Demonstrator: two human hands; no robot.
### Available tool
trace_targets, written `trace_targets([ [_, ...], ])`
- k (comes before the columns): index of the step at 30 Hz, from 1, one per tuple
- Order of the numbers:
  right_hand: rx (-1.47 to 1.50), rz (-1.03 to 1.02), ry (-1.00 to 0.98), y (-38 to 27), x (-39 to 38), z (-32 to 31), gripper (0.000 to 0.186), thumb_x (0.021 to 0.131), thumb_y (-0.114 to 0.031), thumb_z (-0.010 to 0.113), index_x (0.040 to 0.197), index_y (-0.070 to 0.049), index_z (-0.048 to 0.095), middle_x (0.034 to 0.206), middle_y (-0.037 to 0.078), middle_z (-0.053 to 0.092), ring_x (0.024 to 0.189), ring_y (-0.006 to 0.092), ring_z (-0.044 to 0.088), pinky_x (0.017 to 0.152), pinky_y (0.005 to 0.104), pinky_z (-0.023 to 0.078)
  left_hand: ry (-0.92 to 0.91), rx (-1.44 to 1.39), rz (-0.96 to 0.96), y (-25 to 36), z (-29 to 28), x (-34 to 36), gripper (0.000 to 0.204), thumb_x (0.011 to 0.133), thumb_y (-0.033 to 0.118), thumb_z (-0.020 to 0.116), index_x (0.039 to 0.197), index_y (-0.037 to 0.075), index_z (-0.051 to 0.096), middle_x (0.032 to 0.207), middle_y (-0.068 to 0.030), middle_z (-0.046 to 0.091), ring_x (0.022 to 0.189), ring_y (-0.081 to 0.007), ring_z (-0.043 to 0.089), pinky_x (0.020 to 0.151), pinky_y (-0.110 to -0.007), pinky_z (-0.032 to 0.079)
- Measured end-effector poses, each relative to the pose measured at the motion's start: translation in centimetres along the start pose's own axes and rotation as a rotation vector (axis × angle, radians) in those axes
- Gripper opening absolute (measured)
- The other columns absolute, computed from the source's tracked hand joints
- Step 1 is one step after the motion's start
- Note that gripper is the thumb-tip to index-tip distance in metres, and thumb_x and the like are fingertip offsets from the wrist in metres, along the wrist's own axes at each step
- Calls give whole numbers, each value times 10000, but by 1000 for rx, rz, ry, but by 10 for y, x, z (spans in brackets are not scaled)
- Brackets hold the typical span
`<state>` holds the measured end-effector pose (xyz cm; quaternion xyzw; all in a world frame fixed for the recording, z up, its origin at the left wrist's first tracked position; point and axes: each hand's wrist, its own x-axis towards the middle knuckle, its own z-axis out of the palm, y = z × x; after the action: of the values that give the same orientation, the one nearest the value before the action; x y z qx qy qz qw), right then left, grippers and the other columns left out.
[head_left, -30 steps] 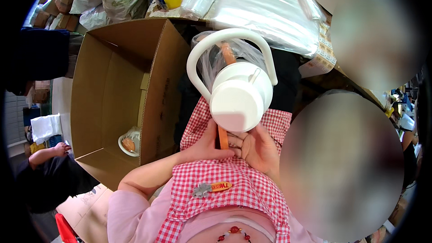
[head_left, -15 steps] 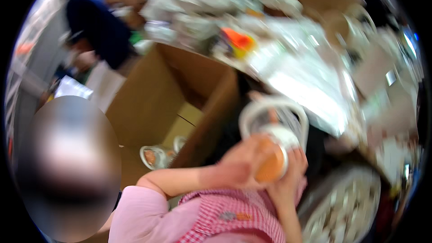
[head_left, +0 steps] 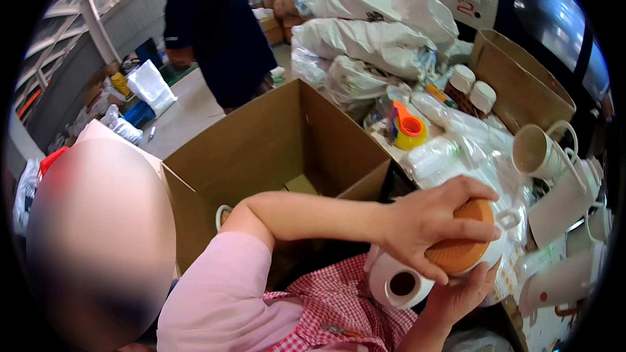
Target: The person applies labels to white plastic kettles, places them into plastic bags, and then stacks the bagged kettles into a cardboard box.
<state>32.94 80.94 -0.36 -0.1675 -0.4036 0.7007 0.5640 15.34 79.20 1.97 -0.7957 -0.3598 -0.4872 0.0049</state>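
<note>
My left hand (head_left: 443,221) reaches across from the left, its fingers spread and curled over the ribbed orange lid (head_left: 466,234) of a white plastic jug. From below, my right hand (head_left: 460,296) grips the white jug (head_left: 385,274) close under the lid. The jug lies tilted in front of my checked apron, and a round dark opening in a white collar faces me at its left. My palms and part of the jug's body are hidden by fingers and forearm.
An open cardboard box (head_left: 254,137) stands to the left, with a white handle showing inside. Several white jugs (head_left: 564,202) lie at the right on plastic-covered packs. A yellow container with an orange top (head_left: 409,127) sits beyond the box. Behind it, a person in dark blue (head_left: 215,32) stands.
My view has swung to the right and sharpened. Both hands and the jug now sit further right and lower. My left hand has moved on top of the orange lid.
</note>
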Motion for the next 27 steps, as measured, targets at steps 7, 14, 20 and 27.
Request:
trace_targets([
  [7, -643, -615, 69, 49, 16, -11, 550, 902, -293, 730, 1261, 63, 515, 1176, 114, 609, 1051, 190, 597, 901, 330, 484, 245, -892, -441, -13, 41, 11, 786, 899, 564, 601, 1464, 92, 329, 1337, -122, 458, 1230, -226, 465, 1066, -356, 365],
  [14, -1152, -941, -473, 24, 49, -62, 300, 754, -111, 764, 1035, -22, 708, 1017, 166, 703, 889, 365, 703, 798, 412, 565, 9, -1330, -1083, -26, 50, 29, 611, 1017, 571, 368, 1298, 63, 557, 1169, -86, 635, 1067, -137, 611, 936, -306, 495],
  [20, -541, -286, -36, 18, 30, -62, 413, 923, -236, 671, 1203, 52, 574, 1171, 160, 634, 1069, 257, 638, 890, 361, 511, -115, -569, -587, -33, 55, 11, 843, 905, 597, 554, 1516, 97, 256, 1395, -203, 403, 1300, -363, 433, 1094, -439, 368],
  [27, -637, -445, -84, 3, 3, -58, 570, 913, -313, 698, 1294, 52, 480, 1215, 149, 596, 1047, 194, 599, 913, 317, 481, 68, -229, -54, -36, 68, 3, 976, 744, 617, 688, 1397, -32, 364, 1293, -238, 445, 1200, -375, 453, 1018, -477, 389],
])
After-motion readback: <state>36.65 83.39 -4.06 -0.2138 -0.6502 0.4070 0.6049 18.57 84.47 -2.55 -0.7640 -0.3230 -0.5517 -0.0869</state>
